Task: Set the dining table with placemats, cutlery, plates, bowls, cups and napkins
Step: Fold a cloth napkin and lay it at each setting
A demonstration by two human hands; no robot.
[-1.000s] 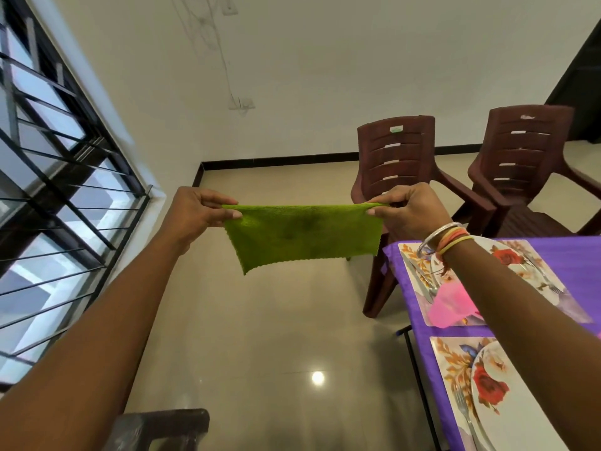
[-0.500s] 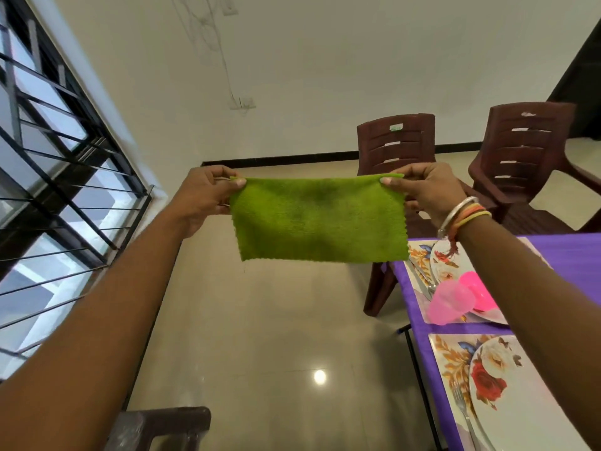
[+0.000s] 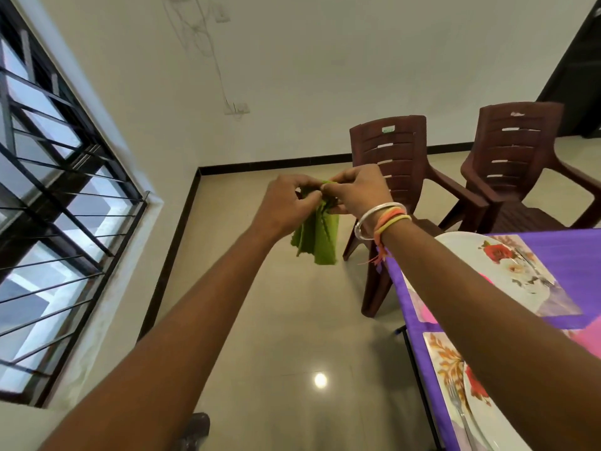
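A green cloth napkin (image 3: 317, 239) hangs folded in the air over the floor, left of the table. My left hand (image 3: 286, 206) and my right hand (image 3: 356, 190) are together at its top edge, and both pinch it there. To the right, the table under a purple cloth (image 3: 579, 255) carries floral placemats; the far placemat (image 3: 549, 288) holds a white plate (image 3: 468, 252). On the near placemat (image 3: 442, 356) lie a plate (image 3: 484, 431) and a fork (image 3: 457, 405). My right arm hides much of both settings.
Two dark brown plastic chairs (image 3: 400, 157) (image 3: 520, 151) stand behind the table's far corner. A barred window (image 3: 48, 190) fills the left wall. Something pink (image 3: 585, 340) lies on the table behind my right arm. A dark object (image 3: 195, 428) sits low on the tiled floor.
My hands have come together, and the napkin that was stretched flat between them now hangs folded lengthwise below them. The view has tilted slightly.
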